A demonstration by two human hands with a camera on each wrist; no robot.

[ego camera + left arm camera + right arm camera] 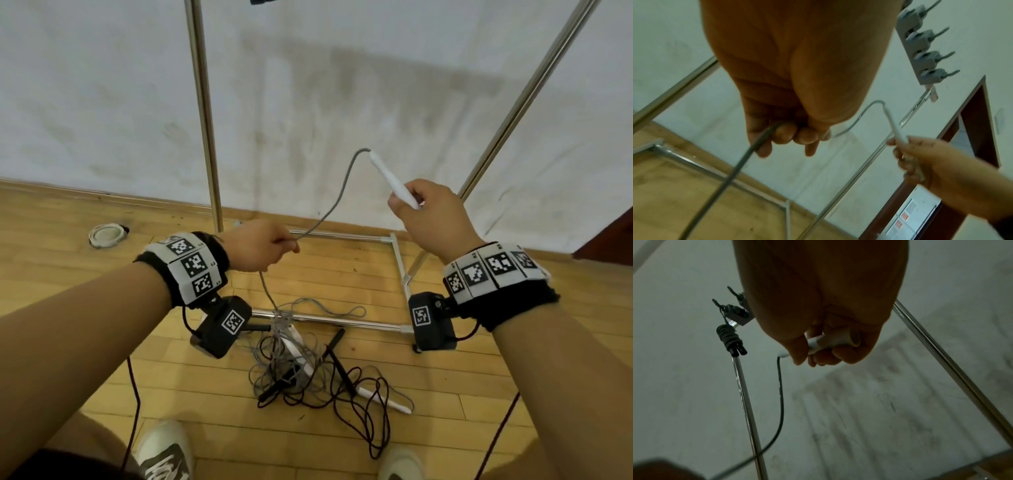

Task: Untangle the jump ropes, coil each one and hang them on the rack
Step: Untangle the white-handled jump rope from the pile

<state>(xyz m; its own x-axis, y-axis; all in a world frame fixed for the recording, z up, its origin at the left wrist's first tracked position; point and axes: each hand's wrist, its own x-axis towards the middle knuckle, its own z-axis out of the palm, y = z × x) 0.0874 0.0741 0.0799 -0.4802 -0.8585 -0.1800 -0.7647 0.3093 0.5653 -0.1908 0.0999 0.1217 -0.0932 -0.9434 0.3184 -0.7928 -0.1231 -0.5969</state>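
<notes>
My right hand [428,212] grips a white handle [390,178] of a grey jump rope, holding it tilted up towards the wall. From the handle's tip the grey cord [337,202] arcs down into my left hand [263,246], whose fingers curl round it. Below that hand the cord drops into a tangle of ropes [308,366] on the floor, with white and black handles and a dark rope [363,411] mixed in. The left wrist view shows my left hand [793,134] round the cord [731,175]. A coiled black rope [729,339] hangs from the rack's top.
The metal rack's poles [205,113] rise in front of the wall, and its base bars [342,236] lie around the tangle. A row of grey hooks [920,47] sits on the top bar. A round white object [106,234] lies at left. My shoes [164,452] stand near the pile.
</notes>
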